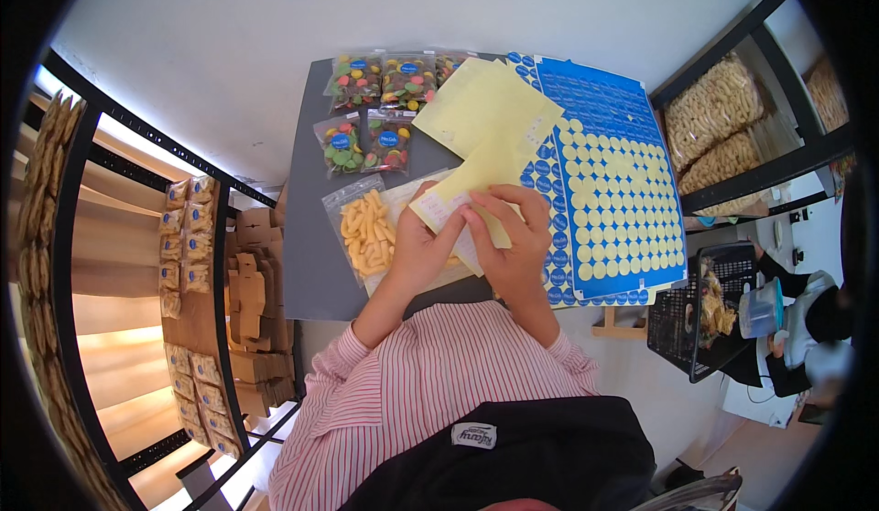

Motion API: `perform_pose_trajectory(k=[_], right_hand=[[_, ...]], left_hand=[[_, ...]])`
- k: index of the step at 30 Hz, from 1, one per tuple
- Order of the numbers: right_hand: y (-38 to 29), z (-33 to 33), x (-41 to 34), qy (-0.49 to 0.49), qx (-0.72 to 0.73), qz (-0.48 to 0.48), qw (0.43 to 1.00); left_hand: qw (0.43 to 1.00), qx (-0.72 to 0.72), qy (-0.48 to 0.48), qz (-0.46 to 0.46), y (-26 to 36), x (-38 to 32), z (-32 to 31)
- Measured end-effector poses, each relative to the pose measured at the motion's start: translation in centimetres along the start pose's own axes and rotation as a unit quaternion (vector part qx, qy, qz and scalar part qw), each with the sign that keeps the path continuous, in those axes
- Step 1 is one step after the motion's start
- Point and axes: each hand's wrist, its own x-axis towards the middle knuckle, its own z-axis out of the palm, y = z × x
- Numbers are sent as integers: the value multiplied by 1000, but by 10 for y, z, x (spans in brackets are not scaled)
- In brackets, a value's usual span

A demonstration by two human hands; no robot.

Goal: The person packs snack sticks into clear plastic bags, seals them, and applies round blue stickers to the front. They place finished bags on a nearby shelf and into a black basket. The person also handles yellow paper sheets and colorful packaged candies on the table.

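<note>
My left hand (pixel 417 253) grips the lower end of a pale yellow label backing sheet (pixel 491 167), which carries a few small white labels with writing. With thumb and forefinger together at the sheet's edge, my right hand (pixel 516 243) pinches there; whether a label is between the fingertips is too small to tell. Beneath my hands lies a clear zip bag of finger-shaped yellow snacks (pixel 365 233), partly hidden by my left hand. Another yellow backing sheet (pixel 474 109) rests on the grey table (pixel 309 236) just beyond.
Zip bags of colourful round sweets (pixel 388 140) stand at the back left. Sheets of round blue stickers (pixel 590 92) cover the table's right side. Shelving (pixel 226 270) with packed snacks is on the left. On the right, a person (pixel 803 312) is by a black crate (pixel 731 270).
</note>
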Motion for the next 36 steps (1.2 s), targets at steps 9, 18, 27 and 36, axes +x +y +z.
perform_pose_trajectory(k=[9,18,27,36], right_hand=[[-12,15,4,33,71,21,997],[-7,16,5,40,77,58,994],[1,15,8,14,99,88,991],[9,15,6,14,88,62,994]], left_hand=[[996,58,7,71,-10,-3,-10],[984,143,7,103,-15,3,-7],[987,135,17,90,-15,7,0],[986,138,40,78,-17,6,3]])
